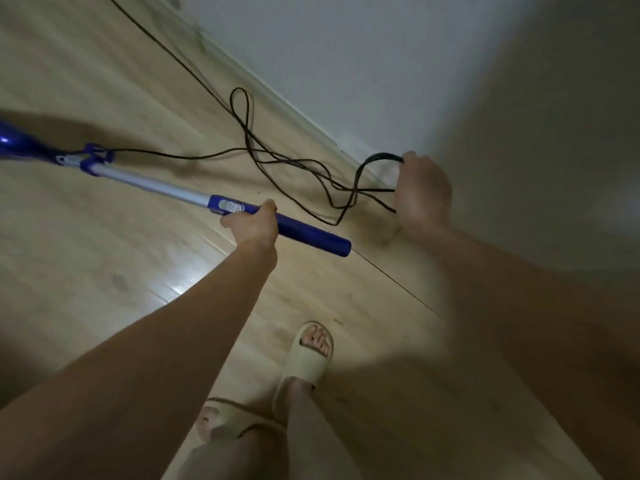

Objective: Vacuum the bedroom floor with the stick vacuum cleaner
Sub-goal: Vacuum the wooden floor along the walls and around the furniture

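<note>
The stick vacuum cleaner (156,183) has a blue handle, a silver tube and a blue body that runs off the left edge; its head is out of view. My left hand (254,221) grips the blue handle just behind the grey switch. Its black power cord (277,157) lies in loose tangled loops on the light wooden floor (104,254) and trails away toward the top left. My right hand (422,192) holds several gathered loops of that cord close to the wall.
A pale wall (381,64) with a white skirting board (294,112) runs diagonally across the top right. My two feet in beige slides (308,358) stand at the bottom middle. Bare floor stretches to the left.
</note>
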The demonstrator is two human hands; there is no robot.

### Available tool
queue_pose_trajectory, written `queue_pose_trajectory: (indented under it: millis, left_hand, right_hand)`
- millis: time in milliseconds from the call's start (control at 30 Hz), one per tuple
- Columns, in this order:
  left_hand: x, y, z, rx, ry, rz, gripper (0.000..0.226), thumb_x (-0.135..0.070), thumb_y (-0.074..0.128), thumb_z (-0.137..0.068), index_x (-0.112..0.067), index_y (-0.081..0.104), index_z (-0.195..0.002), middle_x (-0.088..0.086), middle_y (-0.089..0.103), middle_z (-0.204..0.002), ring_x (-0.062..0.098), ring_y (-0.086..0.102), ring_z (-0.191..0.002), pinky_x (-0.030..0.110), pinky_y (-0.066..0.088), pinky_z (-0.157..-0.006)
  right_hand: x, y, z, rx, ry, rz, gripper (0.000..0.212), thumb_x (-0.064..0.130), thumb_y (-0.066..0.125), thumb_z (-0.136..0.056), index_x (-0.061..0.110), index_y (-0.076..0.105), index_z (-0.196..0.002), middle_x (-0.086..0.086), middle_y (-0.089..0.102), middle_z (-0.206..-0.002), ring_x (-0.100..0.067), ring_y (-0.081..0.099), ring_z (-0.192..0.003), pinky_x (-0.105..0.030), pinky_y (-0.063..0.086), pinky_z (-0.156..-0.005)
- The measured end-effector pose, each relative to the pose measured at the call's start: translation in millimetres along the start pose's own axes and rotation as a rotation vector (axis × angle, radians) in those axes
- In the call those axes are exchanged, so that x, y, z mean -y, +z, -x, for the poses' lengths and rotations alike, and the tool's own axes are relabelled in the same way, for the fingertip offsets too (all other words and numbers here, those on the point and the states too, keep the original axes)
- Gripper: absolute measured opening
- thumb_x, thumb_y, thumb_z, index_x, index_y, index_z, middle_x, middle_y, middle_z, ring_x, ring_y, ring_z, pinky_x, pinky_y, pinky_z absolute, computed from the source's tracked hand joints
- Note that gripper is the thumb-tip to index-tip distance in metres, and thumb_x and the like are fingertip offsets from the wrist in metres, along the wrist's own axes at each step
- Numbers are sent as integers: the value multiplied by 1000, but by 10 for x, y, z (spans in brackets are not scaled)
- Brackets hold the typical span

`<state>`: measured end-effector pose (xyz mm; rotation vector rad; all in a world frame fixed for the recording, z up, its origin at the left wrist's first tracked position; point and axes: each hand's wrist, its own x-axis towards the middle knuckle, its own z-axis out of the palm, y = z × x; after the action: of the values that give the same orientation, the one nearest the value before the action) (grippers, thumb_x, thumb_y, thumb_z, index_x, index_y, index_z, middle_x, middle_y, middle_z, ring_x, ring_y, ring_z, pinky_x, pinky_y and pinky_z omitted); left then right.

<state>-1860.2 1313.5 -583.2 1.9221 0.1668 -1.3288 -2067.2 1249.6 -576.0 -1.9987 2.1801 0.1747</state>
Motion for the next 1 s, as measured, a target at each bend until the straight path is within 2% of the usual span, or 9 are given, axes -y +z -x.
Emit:
queue_pose_trajectory:
  millis: [167,233,400,533,600,700,767,833,1000]
  left_hand:
    - [198,461,164,-10,-50,-22,79,-12,66,-87,-9,14,-146,11,49,-124,21,57,-104,35,48,-98]
    - [314,546,170,-13,-70,-40,79,-11,66,-86,-8,14,-146,13,49,-125,22,57,-105,36,48,-99]
    - [528,684,37,-13,-71,-68,79,-11,67,-86,-7,14,-145,14,50,-124,20,57,-101,34,49,-97]
    - [685,745,-105,-8,-66,-81,78,-12,67,-86,-8,16,-144,12,50,-120,19,57,-98,32,50,-94]
    - [758,748,-145,-8,-59,-94,75,-11,66,-87,-7,17,-143,13,50,-119,19,57,-98,30,50,-93]
    - [813,718,-156,2,-62,-88,73,-11,65,-88,-8,17,-143,11,51,-115,19,57,-98,31,49,-95]
    - [796,674,-129,20,-69,-81,71,-12,65,-89,-8,18,-142,9,53,-111,19,58,-96,33,50,-96]
    - [747,615,-104,38,-77,-45,67,-13,63,-90,-8,20,-140,11,56,-110,19,60,-97,35,50,-96]
    - [499,327,129,81,-83,39,50,-15,58,-93,-3,33,-135,6,61,-89,16,62,-85,42,47,-100]
  right_hand:
    - [-399,58,-59,-276,117,20,32,-3,44,-91,3,59,-119,-21,58,-105,-37,53,-99,-40,38,-81]
    - [-532,210,3,-250,46,120,29,-5,46,-87,3,62,-110,-19,57,-99,-37,54,-95,-42,40,-84]
    - [-700,529,39,308,-66,175,30,0,50,-88,5,56,-118,-15,50,-124,-35,47,-116,-37,35,-95]
    - [-713,794,47,524,-180,300,40,-2,48,-91,8,52,-129,-12,57,-126,-29,54,-115,-34,40,-93]
    - [-652,907,52,638,-134,255,24,-1,46,-93,6,61,-109,-8,62,-101,-24,60,-94,-29,43,-75]
    - [-431,979,4,696,16,-50,17,1,41,-95,5,52,-83,-7,50,-72,-16,45,-60,-26,34,-50]
    - [-234,925,25,702,46,-401,21,8,40,-99,-3,55,-90,-18,58,-85,-26,51,-67,-34,43,-58]
    - [-40,718,77,825,13,-645,27,16,42,-101,-2,61,-109,-15,65,-103,-28,62,-92,-37,50,-81]
    - [283,112,226,1134,-212,-576,27,26,54,-95,18,57,-121,1,60,-111,-17,60,-100,-31,48,-88]
